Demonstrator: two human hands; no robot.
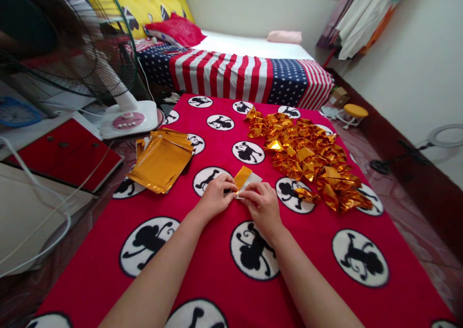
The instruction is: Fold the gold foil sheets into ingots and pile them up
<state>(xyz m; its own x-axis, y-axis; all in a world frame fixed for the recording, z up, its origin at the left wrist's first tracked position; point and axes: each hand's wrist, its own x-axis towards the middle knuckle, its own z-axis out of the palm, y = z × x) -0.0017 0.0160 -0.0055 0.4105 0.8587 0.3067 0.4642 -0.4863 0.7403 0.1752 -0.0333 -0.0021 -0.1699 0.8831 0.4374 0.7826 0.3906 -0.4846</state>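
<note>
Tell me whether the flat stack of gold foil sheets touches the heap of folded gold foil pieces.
Apart: head view shows red blanket between stack and heap.

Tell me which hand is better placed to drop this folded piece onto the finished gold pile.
Right, probably. The right hand pinches the gold paper on the side nearest the pile of folded gold pieces, with bare red blanket between. The left hand sits nearer the flat gold sheets.

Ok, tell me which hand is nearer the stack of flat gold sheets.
Left. The left hand lies just right of the flat gold sheets, pinching the folded gold paper. The right hand sits farther right, nearer the pile of folded gold pieces.
</note>
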